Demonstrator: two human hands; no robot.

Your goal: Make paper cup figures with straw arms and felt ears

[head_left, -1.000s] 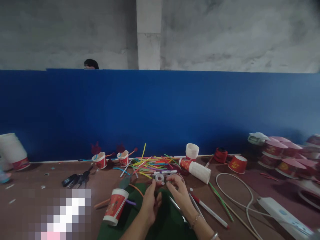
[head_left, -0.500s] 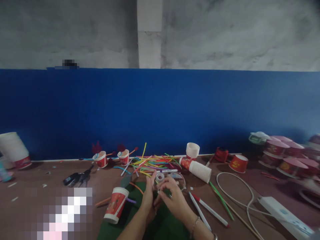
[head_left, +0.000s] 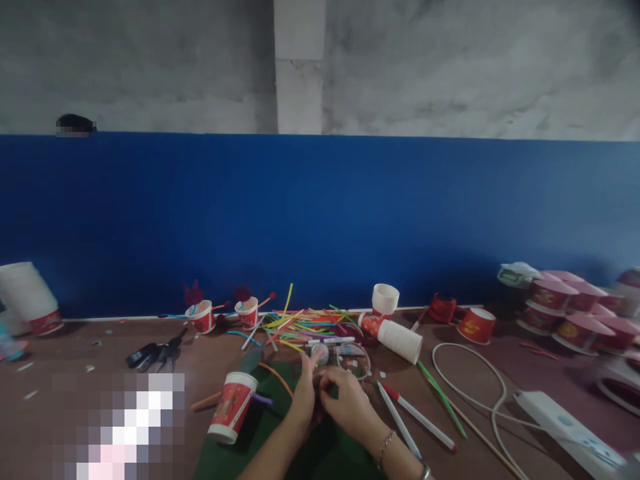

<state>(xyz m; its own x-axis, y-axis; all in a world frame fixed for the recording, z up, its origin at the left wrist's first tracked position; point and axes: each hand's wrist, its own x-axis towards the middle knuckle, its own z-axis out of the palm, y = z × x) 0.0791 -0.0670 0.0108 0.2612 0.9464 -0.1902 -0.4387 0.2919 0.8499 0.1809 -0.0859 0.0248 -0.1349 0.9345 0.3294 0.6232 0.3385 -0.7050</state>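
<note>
Holds the left hand (head_left: 301, 399) and right hand (head_left: 344, 402) close together over the green sheet (head_left: 273, 430), at six o'clock from the roll of tape (head_left: 323, 351). Curls the fingers of the right hand inward, thumb near index; points those of the left hand toward twelve, partly covering the tape. Cannot tell of anything gripped by either, with the space between them hidden.

Clock counted from the hands: at nine, shows a tilted red-and-white cup (head_left: 233, 408) on the sheet, with a purple straw (head_left: 262, 400) jutting from one side. At twelve, beyond the tape, spreads into a pile of coloured straws (head_left: 305, 325). Toward two, includes a nested cup stack (head_left: 400, 340), lying on the desk (head_left: 380, 363). Around four, has a white pen (head_left: 399, 420) beside a red-capped marker (head_left: 425, 421). At three, well apart, includes a power strip (head_left: 570, 427). Near ten, shows two small cups (head_left: 203, 319); farther back, ends at a blue partition (head_left: 320, 220).
</note>
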